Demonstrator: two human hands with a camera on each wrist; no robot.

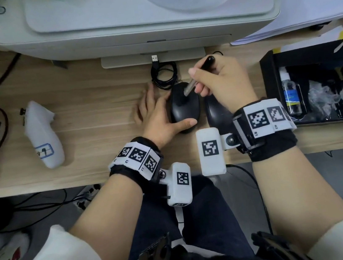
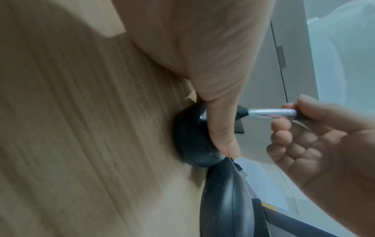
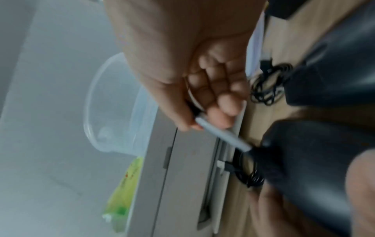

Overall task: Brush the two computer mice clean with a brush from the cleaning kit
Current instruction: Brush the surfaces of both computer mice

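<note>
Two black computer mice lie side by side on the wooden desk. My left hand (image 1: 155, 114) grips the left mouse (image 1: 185, 108), with the thumb round its near end and the fingers along its left side. In my right hand (image 1: 221, 81) I pinch a brush (image 1: 191, 86) that has a black handle and a silver ferrule. Its dark bristles touch the top of the left mouse. The right mouse (image 1: 215, 114) sits partly under my right wrist. The left wrist view shows my thumb across the left mouse (image 2: 188, 141) and the brush (image 2: 271, 112) just beyond it. The blurred right wrist view shows the brush (image 3: 223, 136) meeting that mouse (image 3: 314, 160).
A white printer (image 1: 129, 25) fills the back of the desk. A coiled black USB cable (image 1: 164, 75) lies just behind the mice. The open black cleaning kit box (image 1: 271, 93) with a spray bottle (image 1: 292, 93) stands at the right. A white controller (image 1: 42, 134) lies at the left.
</note>
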